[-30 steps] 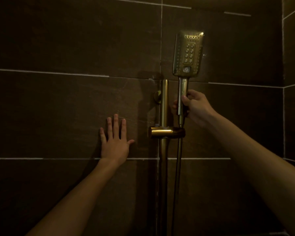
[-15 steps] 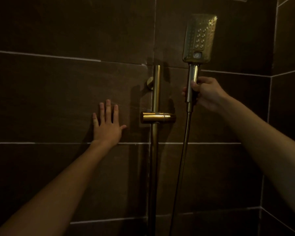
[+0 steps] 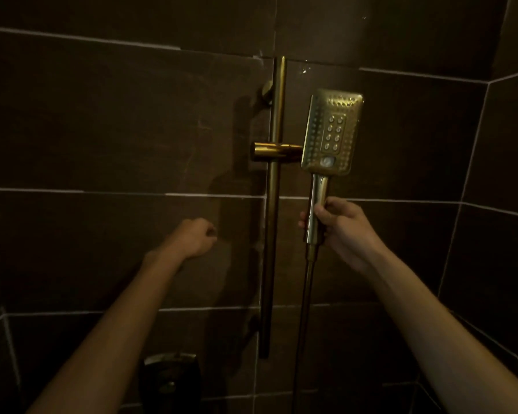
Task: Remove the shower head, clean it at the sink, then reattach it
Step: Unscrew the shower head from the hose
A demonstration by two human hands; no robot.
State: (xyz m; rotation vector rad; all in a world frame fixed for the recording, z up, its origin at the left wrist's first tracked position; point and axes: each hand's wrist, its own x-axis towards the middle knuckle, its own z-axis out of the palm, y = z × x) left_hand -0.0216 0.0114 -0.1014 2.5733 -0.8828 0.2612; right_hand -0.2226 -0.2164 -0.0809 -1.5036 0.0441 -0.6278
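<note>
Head view, one entry per item:

1. Shower head (image 3: pixel 331 132): gold, rectangular, nozzle face toward the camera. It is upright, out of its holder, just right of the rail, and its left edge overlaps the holder's right end in the picture.
2. Right hand (image 3: pixel 341 228): closed around the lower handle of the shower head, thumb across the front, fingers wrapped behind.
3. Left hand (image 3: pixel 192 239): empty, fingers curled loosely inward. It is close to the tiled wall, left of the rail; whether it touches the tiles cannot be told.
4. Rail (image 3: pixel 274 204): gold vertical bar on the wall, between the two hands.
5. Holder (image 3: pixel 274 151): gold horizontal bracket clamped on the rail, carrying nothing.
6. Hose (image 3: pixel 304 309): dark, hanging straight down from the handle base and out of the frame bottom.
7. Wall (image 3: pixel 102 130): dark brown tiles with pale grout lines.
8. Valve (image 3: pixel 169 375): dark fitting low on the wall, below the left forearm; detail too dim to tell.
</note>
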